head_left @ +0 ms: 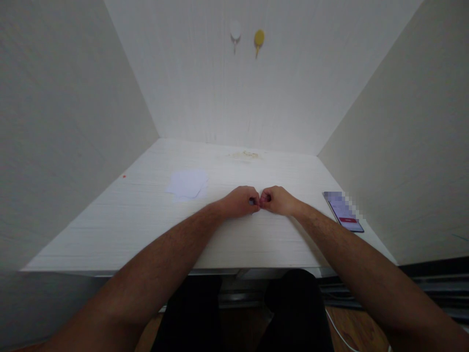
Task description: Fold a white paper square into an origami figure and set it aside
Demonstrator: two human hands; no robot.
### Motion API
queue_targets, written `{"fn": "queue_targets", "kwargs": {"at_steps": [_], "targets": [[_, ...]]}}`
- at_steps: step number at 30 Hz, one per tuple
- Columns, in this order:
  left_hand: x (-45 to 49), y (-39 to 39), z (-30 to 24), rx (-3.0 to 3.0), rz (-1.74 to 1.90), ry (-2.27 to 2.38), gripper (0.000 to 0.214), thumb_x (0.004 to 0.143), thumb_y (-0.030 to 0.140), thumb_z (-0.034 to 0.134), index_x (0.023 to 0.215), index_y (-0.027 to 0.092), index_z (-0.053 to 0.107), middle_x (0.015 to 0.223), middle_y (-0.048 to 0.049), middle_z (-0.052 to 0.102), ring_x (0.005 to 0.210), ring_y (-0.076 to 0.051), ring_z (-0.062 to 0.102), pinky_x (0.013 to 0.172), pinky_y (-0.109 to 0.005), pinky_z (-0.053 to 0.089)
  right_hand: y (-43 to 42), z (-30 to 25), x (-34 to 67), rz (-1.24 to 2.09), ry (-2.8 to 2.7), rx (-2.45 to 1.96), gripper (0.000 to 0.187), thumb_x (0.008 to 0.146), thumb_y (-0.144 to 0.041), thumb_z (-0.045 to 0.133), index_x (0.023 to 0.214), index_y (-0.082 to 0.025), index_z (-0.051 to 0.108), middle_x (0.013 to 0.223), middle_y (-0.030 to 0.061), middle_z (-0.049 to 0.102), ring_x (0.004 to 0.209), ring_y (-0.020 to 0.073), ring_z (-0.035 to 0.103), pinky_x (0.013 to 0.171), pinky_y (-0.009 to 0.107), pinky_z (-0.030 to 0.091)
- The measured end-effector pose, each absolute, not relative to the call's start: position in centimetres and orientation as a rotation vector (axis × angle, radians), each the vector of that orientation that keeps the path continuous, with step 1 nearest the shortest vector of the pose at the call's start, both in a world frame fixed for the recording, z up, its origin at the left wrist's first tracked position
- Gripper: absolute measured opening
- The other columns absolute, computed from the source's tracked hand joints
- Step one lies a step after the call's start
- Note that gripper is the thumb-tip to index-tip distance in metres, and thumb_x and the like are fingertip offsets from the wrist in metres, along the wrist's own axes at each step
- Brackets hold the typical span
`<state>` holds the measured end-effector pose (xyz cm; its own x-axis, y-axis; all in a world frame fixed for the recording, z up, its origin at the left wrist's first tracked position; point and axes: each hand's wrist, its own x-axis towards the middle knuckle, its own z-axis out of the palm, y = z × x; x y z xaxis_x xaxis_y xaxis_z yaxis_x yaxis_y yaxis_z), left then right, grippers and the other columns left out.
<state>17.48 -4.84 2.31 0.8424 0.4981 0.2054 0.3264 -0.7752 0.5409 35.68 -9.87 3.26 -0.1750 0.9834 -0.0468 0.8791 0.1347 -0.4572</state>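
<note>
I am looking down on the tabletop (146, 234), with paper (187, 183) lying left of both hands and a phone (344, 211) lying off right. My left hand (240, 201) and right hand (277, 200) are resting curled shut, knuckles meeting. A tiny dark bit (252, 201) is sitting between them, pinched at the left fingertips. Whether the right is gripping it too, I cannot tell.

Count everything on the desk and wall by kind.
Hands: 2, left hand and right hand, both fisted
Wall hooks: 2, white hook and yellow hook
Phone: 1
Paper pile: 1
Total: 6
</note>
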Motion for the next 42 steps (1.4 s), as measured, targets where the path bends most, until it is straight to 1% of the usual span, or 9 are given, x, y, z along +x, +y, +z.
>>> {"fn": "queue_targets", "kwargs": {"at_steps": [5, 11, 16, 22, 25, 28, 36, 40, 42], "targets": [[17.53, -4.76, 2.3, 2.524, 0.442, 0.629, 0.01, 0.077, 0.023, 0.063, 0.077, 0.018, 0.072, 0.084, -0.0021, 0.072, 0.081, -0.015, 0.063, 0.075, -0.026, 0.045, -9.92, 3.38, 35.54, 0.585, -2.136, -1.826, 0.003, 0.072, -0.017, 0.064, 0.072, -0.017, 0.067, 0.07, -0.0002, 0.068, 0.062, 0.0102, 0.055, 0.058, 0.022, 0.038], [17.6, -4.62, 2.16, 2.537, 0.412, 0.613, 0.005, 0.074, 0.021, 0.067, 0.075, 0.017, 0.071, 0.084, -0.0022, 0.07, 0.083, -0.016, 0.062, 0.077, -0.027, 0.044, -9.94, 3.56, 35.41, 0.559, -2.146, -1.854, 0.002, 0.072, -0.019, 0.066, 0.073, -0.017, 0.068, 0.068, -0.0009, 0.066, 0.06, 0.0095, 0.053, 0.057, 0.021, 0.036], [17.24, -4.45, 2.27, 2.552, 0.367, 0.59, 0.009, 0.073, 0.023, 0.07, 0.081, 0.018, 0.071, 0.088, -0.0025, 0.069, 0.088, -0.017, 0.061, 0.08, -0.028, 0.044, -9.83, 3.4, 35.47, 0.556, -2.155, -1.856, 0.005, 0.073, -0.022, 0.067, 0.071, -0.017, 0.067, 0.065, -0.0012, 0.065, 0.06, 0.0099, 0.052, 0.054, 0.022, 0.034], [16.62, -4.1, 2.62, 2.493, 0.309, 0.55, 0.017, 0.072, 0.016, 0.066, 0.088, 0.019, 0.072, 0.093, -0.0023, 0.07, 0.09, -0.015, 0.062, 0.082, -0.027, 0.045, -9.97, 3.27, 35.61, 0.586, -2.13, -1.816, 0.004, 0.074, -0.02, 0.066, 0.073, -0.017, 0.068, 0.068, -0.0007, 0.067, 0.062, 0.0097, 0.055, 0.056, 0.021, 0.037], [16.85, -4.35, 2.61, 2.479, 0.34, 0.598, 0.012, 0.076, 0.022, 0.065, 0.084, 0.018, 0.072, 0.089, -0.0026, 0.07, 0.086, -0.016, 0.062, 0.078, -0.027, 0.045, -9.98, 3.32, 35.54, 0.594, -2.123, -1.826, 0.003, 0.073, -0.019, 0.066, 0.074, -0.017, 0.068, 0.067, -0.001, 0.067, 0.06, 0.0094, 0.055, 0.056, 0.02, 0.037], [17.24, -4.75, 2.61, 2.507, 0.368, 0.656, 0.014, 0.073, 0.03, 0.072, 0.078, 0.017, 0.071, 0.086, -0.0028, 0.069, 0.084, -0.017, 0.061, 0.076, -0.028, 0.044, -9.92, 3.34, 35.48, 0.578, -2.123, -1.837, 0.005, 0.074, -0.021, 0.067, 0.072, -0.017, 0.067, 0.067, -0.001, 0.066, 0.059, 0.0092, 0.054, 0.055, 0.02, 0.036], [16.71, -4.51, 2.83, 2.463, 0.282, 0.631, 0.021, 0.07, 0.021, 0.074, 0.09, 0.018, 0.071, 0.095, -0.003, 0.068, 0.091, -0.016, 0.061, 0.08, -0.027, 0.044, -10.2, 3.44, 35.62, 0.565, -2.132, -1.827, 0.004, 0.074, -0.02, 0.065, 0.071, -0.017, 0.066, 0.068, -0.0013, 0.067, 0.062, 0.0094, 0.055, 0.057, 0.021, 0.037], [16.7, -4.41, 2.75, 2.472, 0.287, 0.608, 0.021, 0.069, 0.021, 0.075, 0.089, 0.018, 0.071, 0.095, -0.0032, 0.069, 0.092, -0.017, 0.061, 0.081, -0.027, 0.044, -10.13, 3.69, 35.52, 0.643, -2.108, -1.862, 0.01, 0.07, -0.024, 0.072, 0.071, -0.018, 0.064, 0.066, -0.0025, 0.065, 0.061, 0.0096, 0.053, 0.055, 0.021, 0.036], [16.76, -4.46, 2.77, 2.487, 0.278, 0.593, 0.021, 0.069, 0.021, 0.075, 0.09, 0.018, 0.071, 0.096, -0.0032, 0.068, 0.092, -0.017, 0.061, 0.082, -0.027, 0.044, -9.82, 3.81, 35.51, 0.672, -2.104, -1.891, 0.01, 0.067, -0.021, 0.073, 0.07, -0.018, 0.064, 0.065, -0.0028, 0.064, 0.06, 0.0097, 0.053, 0.054, 0.021, 0.035]]}}
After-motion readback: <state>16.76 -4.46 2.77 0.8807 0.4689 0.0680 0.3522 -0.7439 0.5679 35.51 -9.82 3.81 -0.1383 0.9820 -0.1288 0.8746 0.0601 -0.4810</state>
